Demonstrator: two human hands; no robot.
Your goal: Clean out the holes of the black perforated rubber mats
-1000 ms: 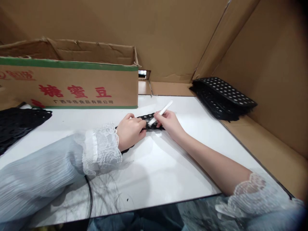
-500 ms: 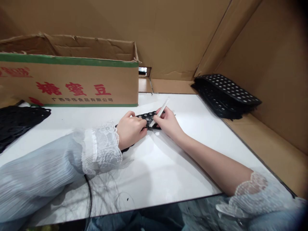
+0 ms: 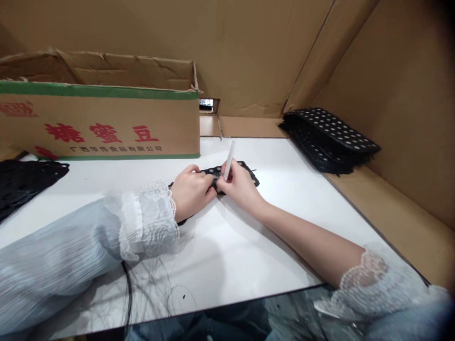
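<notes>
A narrow black piece with white polka dots (image 3: 251, 172) lies on the white table, running under both hands. My left hand (image 3: 194, 193) is closed on its left part, fingers curled and thumb pressed down. In my right hand (image 3: 239, 182) is a thin white stick (image 3: 230, 158), gripped like a pen and tilted slightly, its upper end pointing away from me. The stick's lower end is hidden by my fingers at the dotted piece. My two hands almost touch.
A cardboard box (image 3: 170, 123) with green edges and red lettering stands at the back left. Black material (image 3: 26, 182) lies at the far left. On the right, a stack of black polka-dot pieces (image 3: 330, 137) rests against a cardboard wall (image 3: 401, 109).
My right hand has moved left along the dotted piece, closer to my left hand, uncovering its right end. The white stick now stands steeper. My left hand keeps its hold.
</notes>
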